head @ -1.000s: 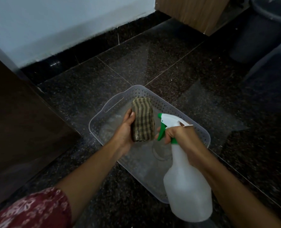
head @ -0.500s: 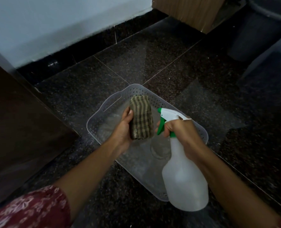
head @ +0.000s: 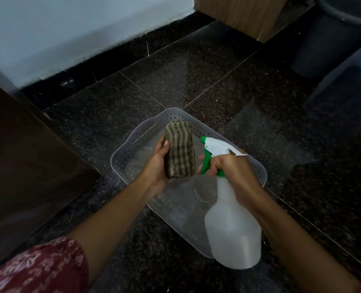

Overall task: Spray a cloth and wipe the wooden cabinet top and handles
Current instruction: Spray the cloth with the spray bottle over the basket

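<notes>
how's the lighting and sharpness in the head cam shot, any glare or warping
Head view: dim overall, with the corners darkened; pale glare streaks on the glossy floor; wide-angle bending at the edges; the cloth and spray bottle are sharp enough, and the bucket is murky.

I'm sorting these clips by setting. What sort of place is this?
Probably a room in a home, seen at floor level: polished dark stone floor, a painted wall with a dark skirting, wooden furniture, and a dark bucket in the corner.

Folded checked cloth (head: 180, 152) upright beside white spray bottle (head: 232, 229).
</notes>
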A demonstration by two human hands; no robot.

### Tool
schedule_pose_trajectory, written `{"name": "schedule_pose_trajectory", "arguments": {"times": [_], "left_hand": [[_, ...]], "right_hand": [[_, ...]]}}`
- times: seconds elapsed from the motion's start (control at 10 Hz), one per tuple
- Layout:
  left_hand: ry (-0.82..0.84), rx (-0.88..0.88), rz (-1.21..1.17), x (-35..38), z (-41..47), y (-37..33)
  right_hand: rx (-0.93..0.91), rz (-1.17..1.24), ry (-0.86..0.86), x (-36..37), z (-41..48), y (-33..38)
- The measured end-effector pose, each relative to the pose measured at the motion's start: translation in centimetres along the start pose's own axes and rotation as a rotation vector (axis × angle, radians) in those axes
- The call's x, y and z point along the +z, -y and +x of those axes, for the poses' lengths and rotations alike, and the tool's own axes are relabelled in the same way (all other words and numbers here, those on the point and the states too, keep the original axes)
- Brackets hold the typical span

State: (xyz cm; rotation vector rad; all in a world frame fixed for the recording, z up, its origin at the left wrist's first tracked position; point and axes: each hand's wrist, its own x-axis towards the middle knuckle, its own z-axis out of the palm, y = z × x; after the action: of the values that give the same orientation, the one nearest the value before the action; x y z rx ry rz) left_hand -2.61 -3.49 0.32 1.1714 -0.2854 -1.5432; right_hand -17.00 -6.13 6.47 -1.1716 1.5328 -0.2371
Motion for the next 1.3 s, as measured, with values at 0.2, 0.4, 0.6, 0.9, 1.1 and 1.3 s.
{"name": "schedule_pose_trajectory", "arguments": {"times": [0.2,0.4,0.6,0.9,1.1,1.3], "left_hand": [[0.009,0.006,-0.014,0.4,-0.1,-0.1],[0.014,0.005,0.001,0.3,0.0,-0.1],[0.014,0.009,-0.024,0.4,0.2,-0.1],[0.014,0.013,-0.057,0.4,0.5,-0.3],[-0.004,0.009,-0.091,0.7,0.7,-0.8],[0.008,0.010,-0.087,0.8,0.8,-0.5]], "right_hand": [[0.089,-0.227,0.231,0.0,0.2,1.5],[-0.004,-0.023,0.050,-0.3,-0.4,0.0],[-0.048,0.026,0.000,0.1,-1.2,-0.4],[-0.034,0.052,-0.023,0.2,-2.0,-0.8],[0.111,-0.130,-0.088,0.9,-2.0,-0.6],[0.120,-0.102,-0.073,0.6,-2.1,-1.6]]}}
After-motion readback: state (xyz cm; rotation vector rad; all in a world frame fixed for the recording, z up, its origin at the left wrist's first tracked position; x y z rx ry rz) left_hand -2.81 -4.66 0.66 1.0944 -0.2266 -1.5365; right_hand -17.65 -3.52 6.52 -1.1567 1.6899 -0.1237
